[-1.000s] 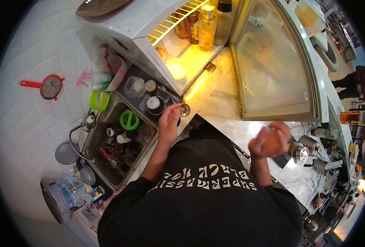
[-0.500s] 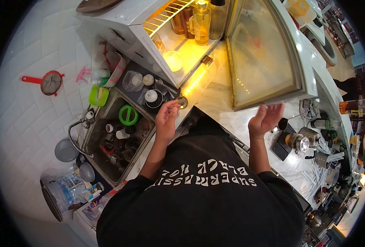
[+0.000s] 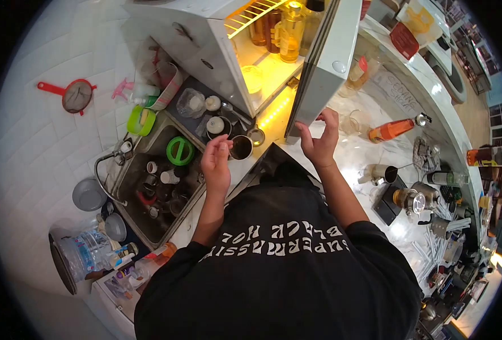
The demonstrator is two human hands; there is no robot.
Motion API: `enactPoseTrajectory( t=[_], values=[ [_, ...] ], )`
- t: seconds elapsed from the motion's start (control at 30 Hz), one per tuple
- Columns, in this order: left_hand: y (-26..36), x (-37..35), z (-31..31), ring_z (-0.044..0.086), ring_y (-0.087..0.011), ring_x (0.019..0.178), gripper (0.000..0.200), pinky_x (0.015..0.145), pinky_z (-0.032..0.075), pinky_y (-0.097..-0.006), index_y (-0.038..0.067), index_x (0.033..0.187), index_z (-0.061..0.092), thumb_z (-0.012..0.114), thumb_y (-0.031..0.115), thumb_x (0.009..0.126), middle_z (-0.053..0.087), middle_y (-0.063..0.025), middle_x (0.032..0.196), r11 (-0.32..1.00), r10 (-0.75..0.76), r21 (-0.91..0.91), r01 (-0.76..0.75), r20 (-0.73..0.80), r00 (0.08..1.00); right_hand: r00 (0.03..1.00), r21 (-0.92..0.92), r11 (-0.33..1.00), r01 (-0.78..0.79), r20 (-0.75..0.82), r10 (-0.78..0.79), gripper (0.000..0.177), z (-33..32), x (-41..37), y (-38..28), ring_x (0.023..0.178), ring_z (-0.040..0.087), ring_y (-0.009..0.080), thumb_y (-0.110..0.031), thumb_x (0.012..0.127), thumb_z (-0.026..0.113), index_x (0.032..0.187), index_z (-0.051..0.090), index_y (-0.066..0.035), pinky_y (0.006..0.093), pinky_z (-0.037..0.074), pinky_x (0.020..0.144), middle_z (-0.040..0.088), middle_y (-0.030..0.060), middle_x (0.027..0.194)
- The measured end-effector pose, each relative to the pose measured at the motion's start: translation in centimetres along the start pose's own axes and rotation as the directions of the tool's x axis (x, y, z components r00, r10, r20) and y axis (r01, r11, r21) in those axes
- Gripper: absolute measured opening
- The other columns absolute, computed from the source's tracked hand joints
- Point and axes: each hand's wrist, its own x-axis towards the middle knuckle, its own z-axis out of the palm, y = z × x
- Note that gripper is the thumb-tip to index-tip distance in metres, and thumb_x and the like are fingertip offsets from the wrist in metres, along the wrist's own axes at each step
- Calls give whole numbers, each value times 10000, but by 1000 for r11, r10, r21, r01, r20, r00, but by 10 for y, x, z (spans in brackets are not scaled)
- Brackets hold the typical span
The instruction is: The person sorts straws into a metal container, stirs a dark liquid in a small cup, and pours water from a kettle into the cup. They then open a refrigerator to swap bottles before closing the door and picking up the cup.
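Note:
A small display fridge (image 3: 205,59) stands lit yellow inside, with glass bottles (image 3: 292,33) in it. Its door (image 3: 326,62) is partly open and seen nearly edge-on. At the door's near lower edge is my right hand (image 3: 320,141), thumb and fingers apart, with the thumb appearing to touch the door. My left hand (image 3: 216,164) hovers between the sink and the counter, fingers loosely bent and nothing visible in it. Close to its fingertips stands a metal cup (image 3: 241,148), with a small round metal piece (image 3: 256,136) beside that.
On the left, the dark sink (image 3: 132,198) contains several cups and a green ring-shaped item (image 3: 180,151). A red strainer (image 3: 76,96) hangs on the wall. To the right are an orange bottle (image 3: 391,130), a metal pitcher (image 3: 383,173) and a glass teapot (image 3: 412,201).
The fridge door has swung left, towards the closed position, with my right hand moving left alongside it. My left hand has shifted slightly left, revealing the metal cup.

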Motion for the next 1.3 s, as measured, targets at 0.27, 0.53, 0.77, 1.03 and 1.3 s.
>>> enactPoseTrajectory(
  t=[0.27, 0.53, 0.77, 1.03, 1.3],
  values=[
    [5, -19, 0, 626, -127, 1041, 299, 917, 469, -287, 18, 1285, 619, 558, 216, 1069, 691, -59, 1119, 999, -32, 28, 31, 32, 999, 998, 147, 989, -10, 69, 0, 608, -9, 2, 15, 989, 573, 250, -269, 956, 709, 1419, 411, -11, 376, 501, 861, 545, 178, 1219],
    [31, -39, 77, 599, -113, 1034, 304, 952, 453, -271, 23, 1318, 605, 593, 148, 1042, 675, -73, 1143, 987, -106, -60, 149, 459, 882, 917, -217, 892, -397, -59, 394, 583, -101, 48, 70, 1085, 584, 215, -166, 960, 714, 1469, 453, -55, 353, 526, 864, 559, 130, 1241],
    [11, -29, 164, 613, -128, 1055, 319, 927, 469, -282, 26, 1318, 605, 600, 202, 1052, 690, -69, 1140, 941, -277, 13, 338, 606, 746, 824, -217, 795, -567, -166, 542, 656, -127, 94, 151, 1103, 586, 272, -279, 904, 768, 1450, 478, -58, 388, 535, 867, 556, 176, 1271],
    [-21, -9, 203, 633, -140, 1057, 333, 877, 463, -309, 93, 1315, 619, 560, 309, 1068, 700, -38, 1145, 906, -403, 71, 417, 444, 800, 898, -317, 846, -430, -251, 362, 653, -97, 137, 229, 1163, 568, 432, -260, 861, 763, 1430, 519, -52, 479, 465, 1005, 565, 245, 1277],
    [-31, -4, 219, 650, -139, 1040, 312, 878, 466, -319, 120, 1315, 623, 556, 301, 1070, 714, -44, 1152, 867, -495, 146, 476, 356, 792, 913, -335, 852, -402, -214, 346, 562, -76, 151, 257, 1156, 577, 403, -168, 870, 749, 1390, 558, -69, 479, 469, 988, 649, 183, 1245]
  ],
)
